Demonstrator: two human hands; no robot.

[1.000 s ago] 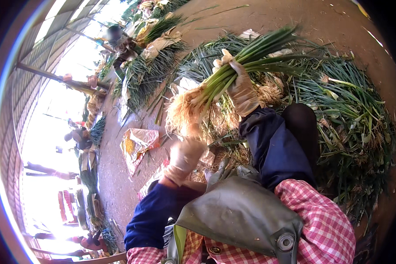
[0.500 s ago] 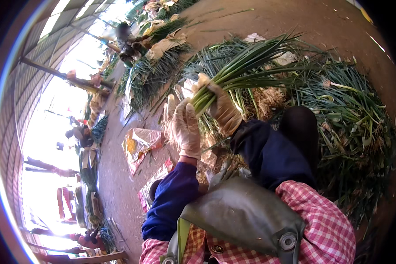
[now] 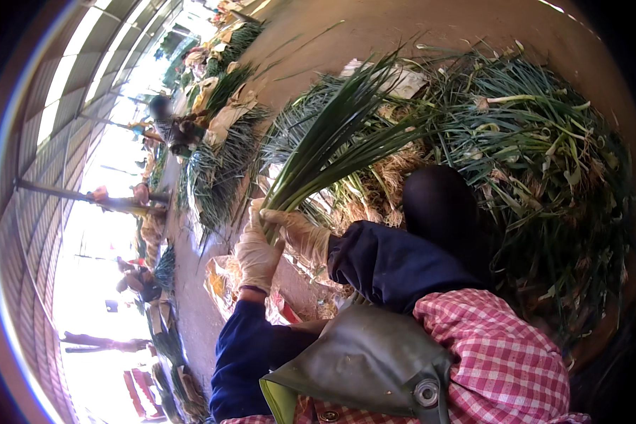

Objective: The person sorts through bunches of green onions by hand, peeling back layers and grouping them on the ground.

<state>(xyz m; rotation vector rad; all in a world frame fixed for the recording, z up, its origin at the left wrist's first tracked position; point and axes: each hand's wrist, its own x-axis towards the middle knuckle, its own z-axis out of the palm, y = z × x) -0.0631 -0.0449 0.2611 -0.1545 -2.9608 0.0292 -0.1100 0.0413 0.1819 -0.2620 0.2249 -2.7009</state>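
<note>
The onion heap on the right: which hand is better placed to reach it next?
Probably the right hand: it lies nearer the onion heap. The left hand is farther away, and both hold the green bunch near its lower end.

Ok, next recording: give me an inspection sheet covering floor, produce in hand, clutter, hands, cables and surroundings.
Surface: brown floor, strewn with stray leaves.
Things in hand: bunch of green onions, leafy ends pointing away; root end hidden by the hands.
Clutter: large tangled onion heap at right; crumpled sack beyond the left forearm.
Hands: both gloved; right hand grips the bunch, left hand against its lower end, grip unclear.
Cables: nothing seen.
Surroundings: another person by more onions, upper left.
</note>
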